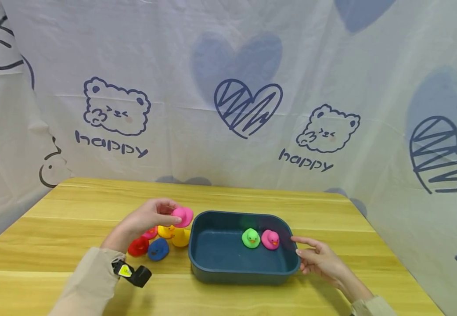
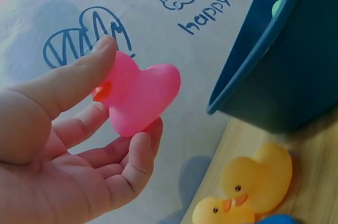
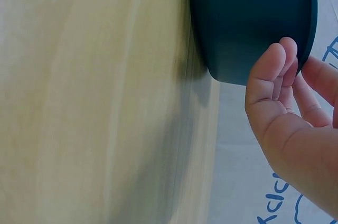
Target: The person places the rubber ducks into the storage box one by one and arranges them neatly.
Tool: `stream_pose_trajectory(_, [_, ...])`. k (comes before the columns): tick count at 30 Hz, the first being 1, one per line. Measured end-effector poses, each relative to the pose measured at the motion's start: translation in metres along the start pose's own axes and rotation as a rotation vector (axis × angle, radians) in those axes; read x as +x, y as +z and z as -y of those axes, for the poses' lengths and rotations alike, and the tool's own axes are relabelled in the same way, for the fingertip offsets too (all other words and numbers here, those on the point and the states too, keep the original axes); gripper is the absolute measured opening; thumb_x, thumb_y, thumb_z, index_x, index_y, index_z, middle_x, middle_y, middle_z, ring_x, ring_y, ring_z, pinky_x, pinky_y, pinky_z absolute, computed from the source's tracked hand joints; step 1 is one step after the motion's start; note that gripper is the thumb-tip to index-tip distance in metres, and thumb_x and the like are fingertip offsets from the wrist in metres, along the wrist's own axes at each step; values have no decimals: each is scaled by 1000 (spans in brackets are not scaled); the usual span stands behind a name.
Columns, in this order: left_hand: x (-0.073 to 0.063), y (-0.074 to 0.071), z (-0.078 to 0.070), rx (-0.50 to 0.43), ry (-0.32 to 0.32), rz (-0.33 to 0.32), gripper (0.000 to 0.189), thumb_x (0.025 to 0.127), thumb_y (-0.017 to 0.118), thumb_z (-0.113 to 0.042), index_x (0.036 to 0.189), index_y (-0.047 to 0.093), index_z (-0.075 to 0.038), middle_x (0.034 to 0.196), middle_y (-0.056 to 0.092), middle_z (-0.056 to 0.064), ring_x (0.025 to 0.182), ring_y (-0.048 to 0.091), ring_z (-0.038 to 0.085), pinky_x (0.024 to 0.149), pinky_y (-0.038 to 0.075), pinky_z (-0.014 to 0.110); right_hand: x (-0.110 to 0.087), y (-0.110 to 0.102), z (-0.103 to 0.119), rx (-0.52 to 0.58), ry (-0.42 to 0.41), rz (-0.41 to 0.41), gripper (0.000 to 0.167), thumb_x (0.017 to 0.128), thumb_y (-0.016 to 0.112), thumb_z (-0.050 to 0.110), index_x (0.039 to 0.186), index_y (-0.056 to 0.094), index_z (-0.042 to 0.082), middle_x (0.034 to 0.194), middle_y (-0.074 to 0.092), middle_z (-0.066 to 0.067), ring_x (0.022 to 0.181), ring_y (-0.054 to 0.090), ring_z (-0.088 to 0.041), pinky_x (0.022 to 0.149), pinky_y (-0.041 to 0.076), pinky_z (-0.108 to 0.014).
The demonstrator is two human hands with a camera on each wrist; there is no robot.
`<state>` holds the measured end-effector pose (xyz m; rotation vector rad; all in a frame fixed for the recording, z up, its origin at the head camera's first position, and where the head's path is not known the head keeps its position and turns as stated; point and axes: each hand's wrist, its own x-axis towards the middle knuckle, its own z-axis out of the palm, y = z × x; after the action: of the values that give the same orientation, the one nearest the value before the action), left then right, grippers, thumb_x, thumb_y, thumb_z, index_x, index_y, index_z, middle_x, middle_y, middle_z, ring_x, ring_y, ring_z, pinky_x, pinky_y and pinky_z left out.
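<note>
My left hand (image 1: 152, 216) pinches a pink rubber duck (image 1: 183, 217) between thumb and fingers, in the air just left of a dark teal tub (image 1: 244, 277). In the left wrist view the duck (image 2: 140, 94) is tilted, its orange beak beside the thumb. Inside the tub, toward the right end, a green duck (image 1: 250, 238) sits beside another pink duck (image 1: 270, 239). My right hand (image 1: 323, 260) holds the tub's right end at the rim. The right wrist view shows its curled fingers (image 3: 268, 64) against the outer wall.
Left of the tub, on the wooden table (image 1: 244, 303), lie a red duck (image 1: 138, 246), a blue duck (image 1: 158, 249), two yellow ducks, one of them (image 1: 181, 237) near the tub wall, and a partly hidden pinkish-red one (image 1: 150, 232). Behind the table hangs a printed cloth (image 1: 181, 131).
</note>
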<state>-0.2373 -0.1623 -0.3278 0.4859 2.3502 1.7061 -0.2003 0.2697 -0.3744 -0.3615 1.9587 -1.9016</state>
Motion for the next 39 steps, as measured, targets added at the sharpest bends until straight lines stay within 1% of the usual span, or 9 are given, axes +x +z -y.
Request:
stream_pose_trajectory(5, [5, 10, -6, -64, -3, 6, 39, 78, 69, -13, 107, 55, 8, 99, 58, 14, 83, 56, 23, 76, 48, 35, 0, 0, -1, 4, -2, 0, 49, 91, 50, 7, 133, 30, -9, 67, 56, -4, 59, 56, -10, 56, 49, -21])
stream_pose_trajectory(8, [7, 15, -10, -87, -4, 15, 41, 78, 70, -12, 109, 54, 9, 103, 56, 16, 81, 57, 23, 76, 48, 35, -1, 1, -1, 10, -7, -2, 48, 91, 50, 6, 133, 31, -9, 67, 56, -4, 59, 56, -10, 56, 49, -22])
stream_pose_trajectory(12, [10, 23, -14, -86, -8, 19, 42, 75, 71, -11, 109, 55, 7, 103, 57, 15, 82, 56, 23, 76, 47, 34, -1, 1, -1, 17, -13, 3, 47, 91, 49, 6, 133, 32, -7, 68, 56, -5, 59, 57, -10, 56, 49, -22])
stream_pose_trajectory(19, [18, 35, -18, -136, 26, 35, 42, 73, 67, 7, 112, 53, 12, 98, 59, 15, 80, 57, 21, 76, 49, 31, -2, 1, -1, 22, -23, 14, 45, 92, 49, 6, 133, 35, -5, 69, 56, -5, 59, 56, -10, 56, 49, -22])
stream_pose_trajectory(23, [22, 43, -20, -149, 42, 44, 41, 74, 64, 11, 112, 53, 13, 99, 59, 16, 79, 57, 19, 76, 50, 32, -3, 2, 0, 12, -11, 2, 48, 91, 49, 7, 133, 32, -7, 68, 56, -4, 59, 56, -10, 56, 49, -22])
stream_pose_trajectory(27, [27, 53, -22, -151, 35, 29, 40, 73, 64, 12, 112, 54, 11, 97, 58, 15, 77, 56, 19, 75, 50, 32, -3, 3, 1, 8, 1, -9, 50, 91, 51, 7, 133, 30, -8, 68, 56, -4, 59, 56, -10, 56, 49, -22])
stream_pose_trajectory(31, [31, 64, -23, -162, 15, -8, 39, 73, 65, 11, 111, 57, 8, 96, 58, 14, 81, 55, 21, 74, 50, 32, -3, 3, 0, 8, -7, -2, 49, 91, 50, 7, 133, 31, -7, 68, 56, -5, 59, 56, -10, 56, 49, -22])
stream_pose_trajectory(35, [35, 74, -24, -194, -6, -46, 38, 73, 66, 10, 110, 59, 6, 95, 59, 13, 83, 55, 22, 73, 50, 31, -3, 2, 1, 4, -2, 0, 50, 91, 50, 7, 133, 29, -8, 68, 55, -4, 59, 56, -10, 56, 48, -21])
stream_pose_trajectory(39, [38, 84, -24, -217, -6, -66, 38, 72, 67, 10, 109, 60, 6, 93, 61, 14, 81, 56, 22, 71, 51, 31, -2, 2, 1, 2, 3, -1, 51, 91, 50, 8, 134, 28, -9, 67, 56, -4, 59, 56, -10, 56, 49, -21])
